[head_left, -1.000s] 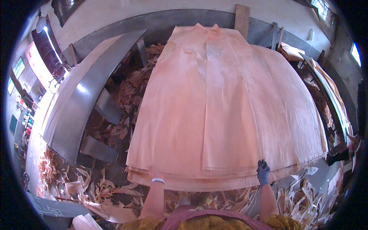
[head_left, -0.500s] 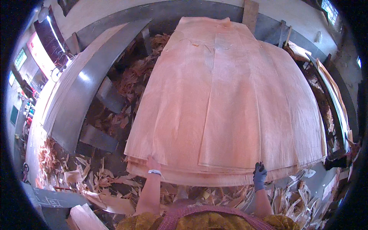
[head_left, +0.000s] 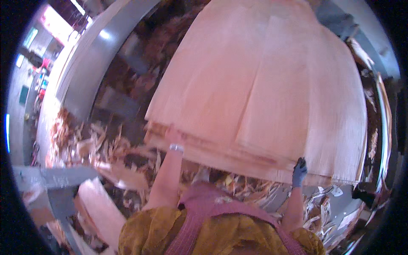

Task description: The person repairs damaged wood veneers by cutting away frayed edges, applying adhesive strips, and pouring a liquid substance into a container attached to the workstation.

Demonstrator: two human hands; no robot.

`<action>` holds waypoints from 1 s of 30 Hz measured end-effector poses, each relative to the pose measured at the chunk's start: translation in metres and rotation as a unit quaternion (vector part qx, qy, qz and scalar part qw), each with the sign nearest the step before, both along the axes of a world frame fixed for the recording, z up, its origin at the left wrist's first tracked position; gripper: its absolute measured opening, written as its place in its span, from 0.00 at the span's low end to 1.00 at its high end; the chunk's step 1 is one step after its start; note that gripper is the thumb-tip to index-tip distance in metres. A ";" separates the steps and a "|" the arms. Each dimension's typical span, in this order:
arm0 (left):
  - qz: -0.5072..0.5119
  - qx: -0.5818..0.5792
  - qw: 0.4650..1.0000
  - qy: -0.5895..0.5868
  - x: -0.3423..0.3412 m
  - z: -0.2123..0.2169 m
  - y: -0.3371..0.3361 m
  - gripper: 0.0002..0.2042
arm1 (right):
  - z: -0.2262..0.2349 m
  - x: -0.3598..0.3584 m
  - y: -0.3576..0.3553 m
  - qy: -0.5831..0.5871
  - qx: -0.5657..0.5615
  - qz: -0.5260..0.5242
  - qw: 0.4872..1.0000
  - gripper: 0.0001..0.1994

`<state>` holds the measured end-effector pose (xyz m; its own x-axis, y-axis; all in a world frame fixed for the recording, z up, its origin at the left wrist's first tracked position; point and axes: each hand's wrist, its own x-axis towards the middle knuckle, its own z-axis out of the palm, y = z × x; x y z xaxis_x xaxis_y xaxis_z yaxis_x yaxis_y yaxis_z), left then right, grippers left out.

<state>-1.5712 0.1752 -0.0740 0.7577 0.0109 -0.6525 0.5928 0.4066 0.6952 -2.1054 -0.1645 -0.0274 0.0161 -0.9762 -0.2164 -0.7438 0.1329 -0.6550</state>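
My gloved right hand pinching the near edge of the pale, thin wood veneer sheets stacked ahead, my left hand blurred at that edge, grip unclear, splintered wood scraps below.

Scraps and steel around your stack

You have wood scraps littering the floor, a long grey metal beam beyond them to their left, and a pale offcut board just below them.

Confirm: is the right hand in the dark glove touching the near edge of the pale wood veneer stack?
Touching. The head view shows the gloved right hand gripping the veneer stack at its near edge.
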 end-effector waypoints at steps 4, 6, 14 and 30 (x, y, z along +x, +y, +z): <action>0.030 0.140 0.989 -0.044 0.010 -0.004 -0.021 0.06 | -0.052 -0.046 -0.013 0.056 -0.136 0.115 0.982 0.19; 0.030 0.235 0.968 -0.078 0.021 -0.030 0.004 0.08 | -0.066 -0.034 -0.016 0.070 -0.153 0.140 0.976 0.19; -0.044 0.217 0.975 0.023 0.012 -0.021 0.015 0.06 | -0.085 -0.059 -0.008 0.212 -0.173 0.152 0.950 0.24; -0.104 0.307 0.944 -0.058 0.114 -0.104 0.109 0.02 | -0.056 -0.049 0.007 0.172 -0.097 0.090 0.976 0.25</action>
<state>-1.4577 0.2844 -0.1780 0.8508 0.2027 -0.4848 0.5214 -0.2110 0.8268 -2.1540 -0.1572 -0.0833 0.1511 -0.9873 -0.0497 -0.9237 -0.1231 -0.3628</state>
